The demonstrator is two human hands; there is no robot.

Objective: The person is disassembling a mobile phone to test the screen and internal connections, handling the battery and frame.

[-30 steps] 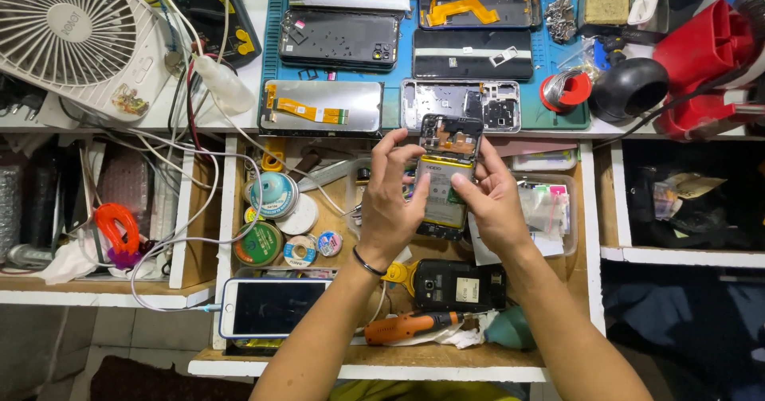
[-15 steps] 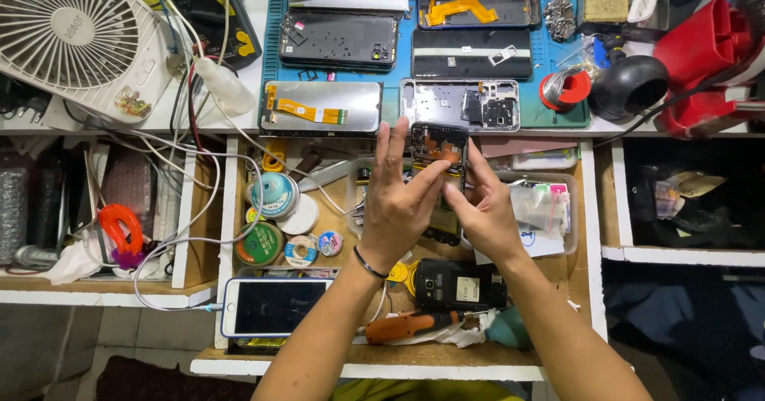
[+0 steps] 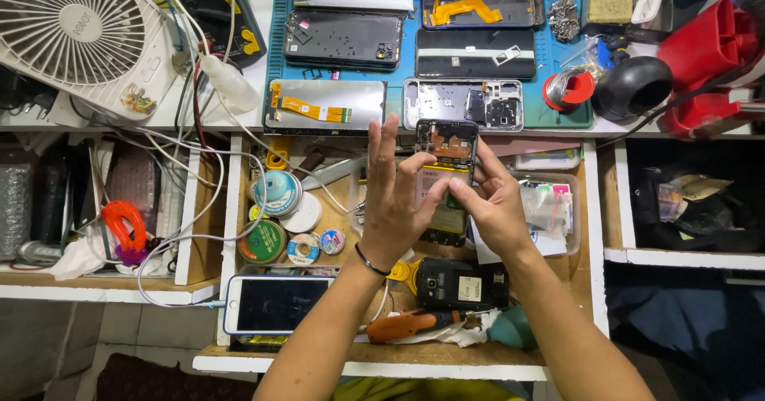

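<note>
hands over the bench: opened phone (image 3: 448, 179) upright, pinched at mid-body in the grip of left hand (image 3: 396, 202) and right hand (image 3: 496, 203), left fingers spread upward; black phone (image 3: 460, 283) and orange screwdriver (image 3: 406, 324) lie below the grip.

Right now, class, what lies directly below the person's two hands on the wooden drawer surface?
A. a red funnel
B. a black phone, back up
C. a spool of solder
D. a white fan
B: a black phone lies just below both hands, which hold an opened phone.
</note>
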